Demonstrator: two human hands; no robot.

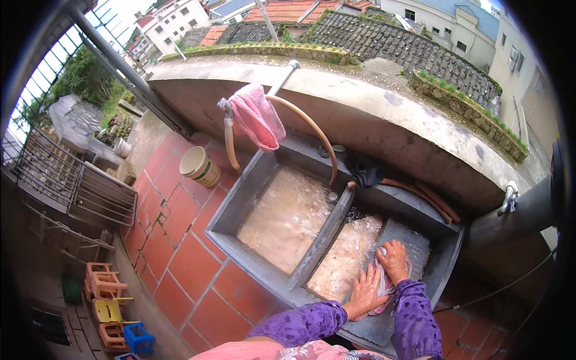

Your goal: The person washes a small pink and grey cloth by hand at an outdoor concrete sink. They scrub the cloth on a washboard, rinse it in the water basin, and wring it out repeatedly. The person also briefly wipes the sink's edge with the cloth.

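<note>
A wet pink and white patterned cloth lies bunched on the sloping stone washboard in the right basin of a grey stone double sink. My right hand is curled over the cloth's upper part, gripping it. Flat across its lower left part presses my left hand, with the fingers extended and the thumb out to the side. Purple patterned sleeves cover both forearms. Cloudy water stands beside the washboard. What lies under my palms is hidden.
The left basin holds rippling murky water, with a tan hose reaching into it. A pink towel hangs over the tap pipe. Dark cloth lies on the back ledge. A bucket and small plastic stools stand left.
</note>
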